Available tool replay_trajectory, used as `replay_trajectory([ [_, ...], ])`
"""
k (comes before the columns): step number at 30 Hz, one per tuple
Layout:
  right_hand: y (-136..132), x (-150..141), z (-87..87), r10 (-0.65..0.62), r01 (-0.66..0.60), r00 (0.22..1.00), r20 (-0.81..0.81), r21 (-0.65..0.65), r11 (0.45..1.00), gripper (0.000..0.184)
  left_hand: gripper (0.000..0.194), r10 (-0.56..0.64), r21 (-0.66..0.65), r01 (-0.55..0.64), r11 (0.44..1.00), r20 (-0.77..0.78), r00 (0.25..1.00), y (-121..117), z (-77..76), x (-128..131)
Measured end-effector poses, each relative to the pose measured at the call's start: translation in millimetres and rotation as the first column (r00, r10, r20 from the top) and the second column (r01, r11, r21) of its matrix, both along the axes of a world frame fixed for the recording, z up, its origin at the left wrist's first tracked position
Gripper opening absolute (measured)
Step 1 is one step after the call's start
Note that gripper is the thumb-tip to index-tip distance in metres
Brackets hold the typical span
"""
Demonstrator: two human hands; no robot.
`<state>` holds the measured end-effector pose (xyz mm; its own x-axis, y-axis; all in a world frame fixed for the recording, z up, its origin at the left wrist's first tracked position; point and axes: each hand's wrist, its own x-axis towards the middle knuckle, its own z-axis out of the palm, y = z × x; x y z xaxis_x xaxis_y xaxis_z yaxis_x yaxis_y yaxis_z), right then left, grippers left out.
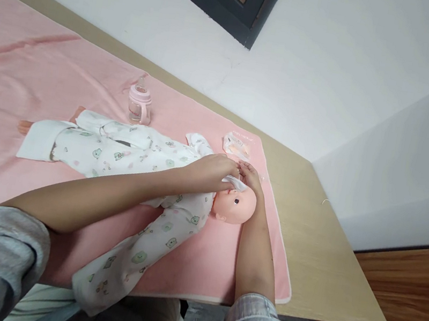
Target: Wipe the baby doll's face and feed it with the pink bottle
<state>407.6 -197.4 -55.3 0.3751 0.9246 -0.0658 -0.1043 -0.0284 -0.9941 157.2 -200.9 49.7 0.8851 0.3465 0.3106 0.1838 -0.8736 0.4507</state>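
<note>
A baby doll [236, 210] lies on its back on a pink blanket [217, 269], dressed in a white sleepsuit [117, 156] with small animal prints. My left hand [212, 174] reaches across the doll's chest to its face. Between its closed fingers is a thin white wipe [236, 183], touching the face near the eye and nose. Curved around the far side of the doll's head is my right hand [250, 177], its wrist beside the crown and its bent fingertips close to my left hand. Part of the face is hidden by the wipe and my hands.
A pink-capped baby bottle [139, 105] with a handle stands beyond the doll's legs. Near the blanket's far corner lies a small clear packet [237, 145]. The wooden tabletop [306, 251] shows at the right, with a white wall [291, 86] behind it.
</note>
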Motion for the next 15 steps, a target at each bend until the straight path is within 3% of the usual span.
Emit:
replay_trajectory([
  [7, 5, 6, -6.0, -0.047, 0.046, 0.998, -0.042, -0.024, 0.999, 0.007, 0.011, -0.042, -0.004, 0.042, 0.999, -0.009, 0.999, -1, 3.8, -2],
  [15, -1, 4, -3.5, 0.001, -0.001, 1.0, -0.01, 0.001, 1.0, 0.024, 0.018, -0.006, -0.026, 0.006, 1.0, 0.019, 1.0, 8, 11.2, -10],
])
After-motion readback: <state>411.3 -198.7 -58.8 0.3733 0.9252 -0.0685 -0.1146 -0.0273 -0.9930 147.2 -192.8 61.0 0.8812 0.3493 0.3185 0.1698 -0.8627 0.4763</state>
